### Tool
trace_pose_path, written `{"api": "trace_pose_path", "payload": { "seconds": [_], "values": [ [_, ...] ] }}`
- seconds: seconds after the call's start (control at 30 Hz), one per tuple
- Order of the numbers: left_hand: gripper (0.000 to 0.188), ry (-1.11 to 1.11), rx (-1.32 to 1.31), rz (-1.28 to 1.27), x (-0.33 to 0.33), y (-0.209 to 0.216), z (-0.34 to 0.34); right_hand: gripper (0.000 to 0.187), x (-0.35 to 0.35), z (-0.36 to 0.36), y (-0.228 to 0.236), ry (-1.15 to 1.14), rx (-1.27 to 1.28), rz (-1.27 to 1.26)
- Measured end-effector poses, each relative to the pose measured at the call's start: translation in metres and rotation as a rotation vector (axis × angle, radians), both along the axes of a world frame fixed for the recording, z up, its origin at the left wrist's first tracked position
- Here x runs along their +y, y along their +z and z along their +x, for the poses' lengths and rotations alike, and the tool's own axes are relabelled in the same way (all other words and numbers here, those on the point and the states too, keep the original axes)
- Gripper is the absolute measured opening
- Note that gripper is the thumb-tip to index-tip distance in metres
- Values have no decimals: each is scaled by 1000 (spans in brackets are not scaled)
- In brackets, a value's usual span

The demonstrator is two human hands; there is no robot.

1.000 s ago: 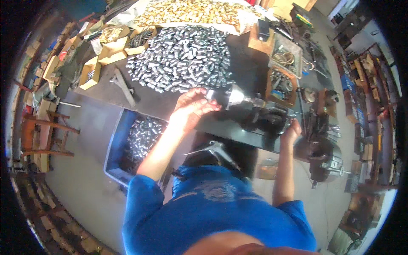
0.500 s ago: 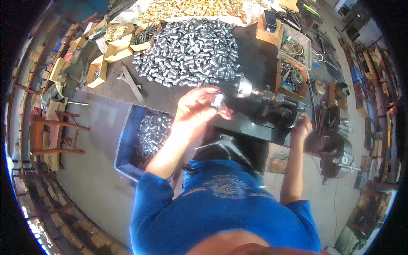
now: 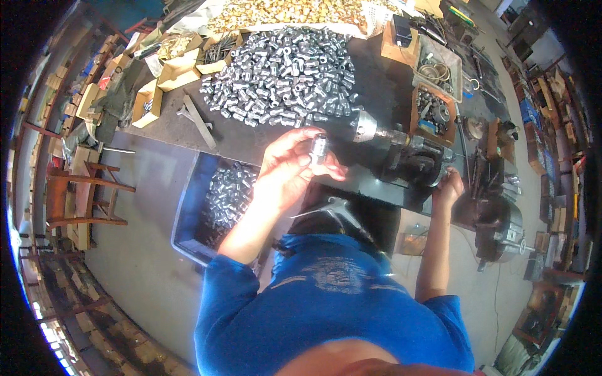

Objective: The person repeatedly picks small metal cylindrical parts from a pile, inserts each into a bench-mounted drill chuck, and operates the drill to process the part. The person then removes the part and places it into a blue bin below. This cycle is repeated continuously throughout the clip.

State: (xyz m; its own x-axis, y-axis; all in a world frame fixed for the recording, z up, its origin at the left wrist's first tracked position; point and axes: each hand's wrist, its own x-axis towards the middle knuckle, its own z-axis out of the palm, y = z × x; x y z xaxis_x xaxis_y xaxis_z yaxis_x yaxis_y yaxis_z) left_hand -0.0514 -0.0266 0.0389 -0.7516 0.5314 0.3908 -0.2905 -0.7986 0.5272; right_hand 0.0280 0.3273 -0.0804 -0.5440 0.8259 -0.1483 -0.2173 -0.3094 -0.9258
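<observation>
My left hand point(image 3: 285, 164) is closed, pinching a small silvery metal fitting point(image 3: 319, 149) upright between thumb and fingers. The fitting looks threaded and is held in front of the workbench edge, apart from the chuck point(image 3: 365, 126) of a small bench spindle machine point(image 3: 414, 160). My right hand point(image 3: 449, 187) is at the right end of that machine with its fingers curled in. What they grip there is too small and partly hidden to make out. A big heap of similar metal fittings point(image 3: 282, 75) covers the bench beyond my left hand.
Below the bench at left stands a blue crate point(image 3: 182, 216) holding more fittings. An open-ended wrench point(image 3: 199, 122) and small cardboard boxes point(image 3: 179, 72) lie left of the heap. Brass-coloured parts point(image 3: 288, 14) lie behind. Trays of parts point(image 3: 433, 113) and a motor point(image 3: 498, 229) are at right.
The fitting in my left hand has turned more upright, and the fingers below it have shifted slightly. My right hand stays at the machine's end. The whole view has shifted a little.
</observation>
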Motion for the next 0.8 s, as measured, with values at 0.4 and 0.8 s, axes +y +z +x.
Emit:
{"api": "trace_pose_path", "payload": {
  "seconds": [0.4, 0.8],
  "values": [
    [34, -55, -144, -10, -2, -2, 1, 19, -1, 1, 0, 14, -2, 7],
    [41, 663, 381, -631, 2, 4, 10, 16, 3, 0, -7, -14, 18, 18]
  ]
}}
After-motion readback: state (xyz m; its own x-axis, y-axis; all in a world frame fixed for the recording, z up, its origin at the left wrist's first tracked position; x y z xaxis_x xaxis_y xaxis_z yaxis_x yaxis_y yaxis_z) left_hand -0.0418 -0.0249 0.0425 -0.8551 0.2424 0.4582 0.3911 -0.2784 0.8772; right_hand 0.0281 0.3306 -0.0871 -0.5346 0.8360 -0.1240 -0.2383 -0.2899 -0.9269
